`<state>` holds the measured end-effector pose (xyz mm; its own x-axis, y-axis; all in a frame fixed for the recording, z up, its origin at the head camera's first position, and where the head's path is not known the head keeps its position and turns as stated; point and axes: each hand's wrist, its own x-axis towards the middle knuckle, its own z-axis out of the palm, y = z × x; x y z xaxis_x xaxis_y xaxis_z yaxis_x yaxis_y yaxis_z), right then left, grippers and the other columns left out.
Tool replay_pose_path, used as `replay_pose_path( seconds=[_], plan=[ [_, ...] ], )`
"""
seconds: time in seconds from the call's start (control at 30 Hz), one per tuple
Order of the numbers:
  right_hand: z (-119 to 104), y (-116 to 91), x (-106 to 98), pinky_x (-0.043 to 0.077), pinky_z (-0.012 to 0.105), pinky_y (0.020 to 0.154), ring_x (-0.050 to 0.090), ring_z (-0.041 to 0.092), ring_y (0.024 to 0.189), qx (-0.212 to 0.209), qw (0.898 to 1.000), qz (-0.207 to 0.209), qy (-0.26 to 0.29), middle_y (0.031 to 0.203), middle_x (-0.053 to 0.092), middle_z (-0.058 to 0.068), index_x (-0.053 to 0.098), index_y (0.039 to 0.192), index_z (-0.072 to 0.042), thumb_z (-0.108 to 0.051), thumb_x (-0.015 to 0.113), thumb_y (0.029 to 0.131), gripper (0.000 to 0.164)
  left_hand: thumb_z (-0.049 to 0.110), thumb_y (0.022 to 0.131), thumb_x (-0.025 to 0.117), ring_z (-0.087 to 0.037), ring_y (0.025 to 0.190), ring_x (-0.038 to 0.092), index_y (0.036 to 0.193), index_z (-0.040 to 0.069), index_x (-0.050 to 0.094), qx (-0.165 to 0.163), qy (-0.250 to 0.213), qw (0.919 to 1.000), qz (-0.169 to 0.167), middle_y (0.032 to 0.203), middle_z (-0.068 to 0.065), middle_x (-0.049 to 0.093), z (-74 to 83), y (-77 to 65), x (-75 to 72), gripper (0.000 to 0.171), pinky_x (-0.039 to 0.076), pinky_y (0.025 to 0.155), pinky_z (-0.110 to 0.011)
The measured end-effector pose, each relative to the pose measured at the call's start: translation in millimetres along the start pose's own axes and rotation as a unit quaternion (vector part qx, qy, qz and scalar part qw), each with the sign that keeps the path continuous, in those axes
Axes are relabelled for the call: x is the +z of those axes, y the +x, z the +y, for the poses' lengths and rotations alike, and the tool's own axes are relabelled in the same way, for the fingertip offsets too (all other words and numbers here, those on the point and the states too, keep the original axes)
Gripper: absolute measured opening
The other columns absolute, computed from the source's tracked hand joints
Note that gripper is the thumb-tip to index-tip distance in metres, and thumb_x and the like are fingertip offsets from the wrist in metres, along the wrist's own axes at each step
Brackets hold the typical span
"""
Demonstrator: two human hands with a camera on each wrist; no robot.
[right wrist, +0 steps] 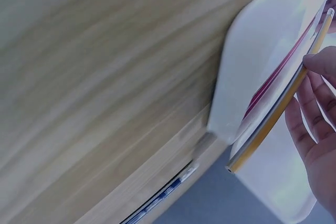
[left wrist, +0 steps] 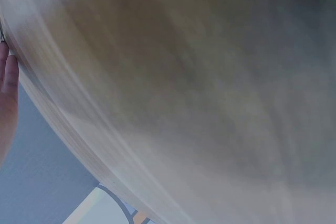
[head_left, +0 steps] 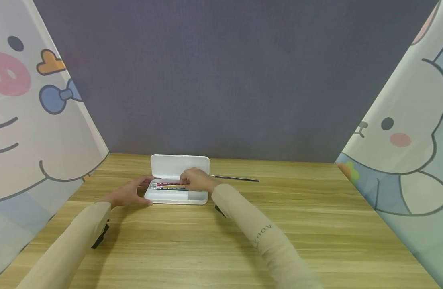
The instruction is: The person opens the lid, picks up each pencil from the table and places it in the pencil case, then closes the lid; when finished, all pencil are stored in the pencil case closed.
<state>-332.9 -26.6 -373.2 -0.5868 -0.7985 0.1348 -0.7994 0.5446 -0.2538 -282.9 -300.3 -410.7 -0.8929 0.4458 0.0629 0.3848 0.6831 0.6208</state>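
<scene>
A white pencil case [head_left: 166,196] lies on the table with its lid [head_left: 167,165] raised at the back. My left hand [head_left: 127,194] holds its left end, thumb at the front corner and fingers toward the rear one; the left wrist view catches only some fingers [left wrist: 9,80]. Over the case, my right hand [right wrist: 321,109] pinches a yellow pencil with a dark stripe [right wrist: 274,113] between thumb and fingers. Red pencils [right wrist: 278,80] and a dark green one [head_left: 174,189] lie in the case's rear compartment. My right hand hides part of the case in the head view.
A dark, slender pencil or pen [head_left: 239,178] lies on the wooden table [head_left: 279,208] right of the case. Behind the table stands a grey panel [head_left: 221,80]. Panels with cartoon animals [head_left: 416,132] flank both sides.
</scene>
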Motion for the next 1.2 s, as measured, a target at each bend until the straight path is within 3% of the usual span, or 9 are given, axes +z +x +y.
replay_pose_path(
  seconds=[0.23, 0.73, 1.2],
  plan=[
    [-12, 11, 4, 0.042, 0.011, 0.069, 0.055, 0.005, 0.075, -0.001, 1.0, 0.002, -0.016, 0.082, 0.066, -0.004, 0.069, 0.088, -0.012, -0.003, 0.062, 0.078, 0.015, 0.027, 0.067, 0.081, -0.044, 0.117, 0.047, 0.13, -0.001, 0.037, 0.009, -0.012, 0.9999, 0.001, 0.126, -0.025, 0.051, 0.2, -0.9, -0.6, 0.082, 0.036, 0.098, -0.059],
    [-16, 19, 11, 0.043, 0.011, 0.067, 0.053, 0.003, 0.075, 0.059, 0.998, -0.019, 0.001, 0.083, 0.066, -0.006, 0.07, 0.088, -0.013, -0.003, 0.061, 0.081, 0.016, 0.029, 0.067, 0.08, -0.044, 0.119, 0.045, 0.133, 0.0, 0.034, -0.004, -0.01, 0.9999, -0.002, 0.129, -0.025, 0.048, 1.6, -1.0, -0.3, 0.086, 0.036, 0.099, -0.059],
    [-13, 15, 9, 0.043, 0.011, 0.07, 0.055, 0.003, 0.078, 0.053, 0.998, -0.012, -0.017, 0.084, 0.066, -0.007, 0.07, 0.088, -0.016, -0.006, 0.064, 0.078, 0.016, 0.026, 0.067, 0.08, -0.045, 0.118, 0.045, 0.132, -0.002, 0.035, 0.003, -0.011, 0.9999, -0.004, 0.128, -0.026, 0.048, 7.1, -2.4, -2.1, 0.084, 0.036, 0.098, -0.06]
  ],
)
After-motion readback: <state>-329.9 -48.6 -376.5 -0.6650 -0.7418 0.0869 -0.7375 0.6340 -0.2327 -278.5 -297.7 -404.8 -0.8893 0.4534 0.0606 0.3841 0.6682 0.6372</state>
